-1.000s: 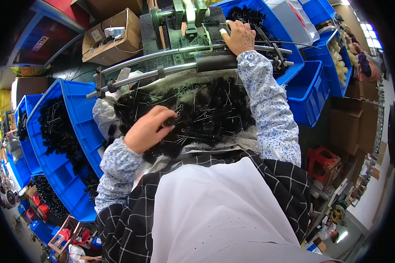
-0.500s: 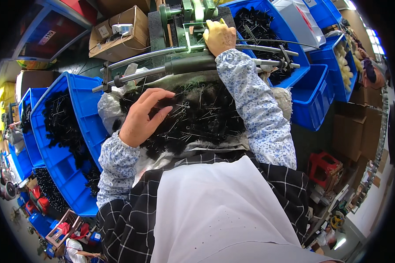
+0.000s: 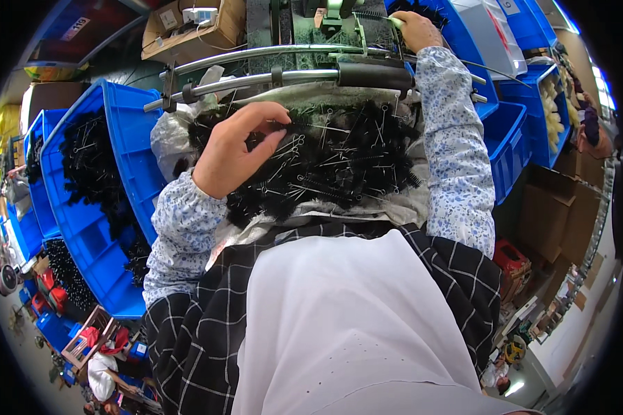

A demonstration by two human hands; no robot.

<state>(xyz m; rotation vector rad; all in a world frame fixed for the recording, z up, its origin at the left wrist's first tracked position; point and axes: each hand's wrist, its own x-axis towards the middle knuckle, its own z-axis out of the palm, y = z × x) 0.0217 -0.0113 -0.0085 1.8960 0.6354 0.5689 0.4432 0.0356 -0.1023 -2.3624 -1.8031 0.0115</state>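
My right hand (image 3: 421,32) is at the far right of the machine, with yellow coverings on its fingertips. Its fingers close on the end of a black-bristled wire brush (image 3: 371,14) stretching left toward the machine head (image 3: 331,22). Over the near pile, my left hand (image 3: 232,152) pinches another wire brush (image 3: 318,126) between thumb and forefinger; its looped wire stem points right. Beneath lies a heap of black wire brushes (image 3: 339,162) with looped stems, spread on a whitish cloth (image 3: 412,200) before me.
Two metal rails (image 3: 242,81) with a dark sleeve cross between the heap and machine. On the left stands a blue bin (image 3: 135,149) of black brushes. Blue bins (image 3: 509,145) and a grey-white box (image 3: 488,38) stand right. A cardboard box (image 3: 225,31) sits at the far left.
My right hand has moved right, away from the machine head, and a brush now shows beside it. My left hand has risen slightly and its fingers have closed on a brush. The view has shifted.
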